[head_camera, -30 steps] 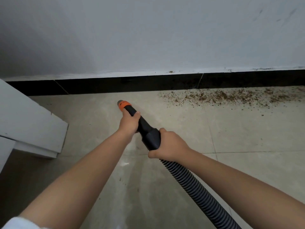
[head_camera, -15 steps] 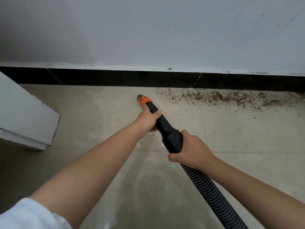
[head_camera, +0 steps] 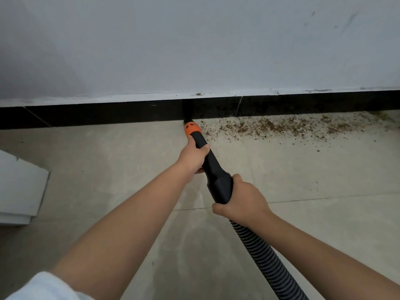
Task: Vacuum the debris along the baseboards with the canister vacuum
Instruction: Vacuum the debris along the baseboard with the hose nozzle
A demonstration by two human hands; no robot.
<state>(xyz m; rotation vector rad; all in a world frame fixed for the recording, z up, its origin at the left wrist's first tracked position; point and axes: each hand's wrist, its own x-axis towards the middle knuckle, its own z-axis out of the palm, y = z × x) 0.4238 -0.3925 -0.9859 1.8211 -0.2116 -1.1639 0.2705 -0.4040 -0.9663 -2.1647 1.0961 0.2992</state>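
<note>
A black vacuum nozzle (head_camera: 213, 167) with an orange tip (head_camera: 191, 128) points at the foot of the black baseboard (head_camera: 108, 114). My left hand (head_camera: 192, 156) grips the thin front part of the nozzle. My right hand (head_camera: 243, 201) grips its thick rear end, where the ribbed black hose (head_camera: 266, 263) runs off to the lower right. Brown crumbly debris (head_camera: 277, 126) lies in a band along the baseboard, starting just right of the tip. The canister is out of view.
A grey-white wall (head_camera: 194, 50) rises above the baseboard. A white panel or furniture corner (head_camera: 19, 187) juts in at the left edge. The floor (head_camera: 97, 159) is pale tile with grout lines.
The nozzle has moved forward and right, from open floor up to the baseboard at the left end of the debris. Both hands kept their grip.
</note>
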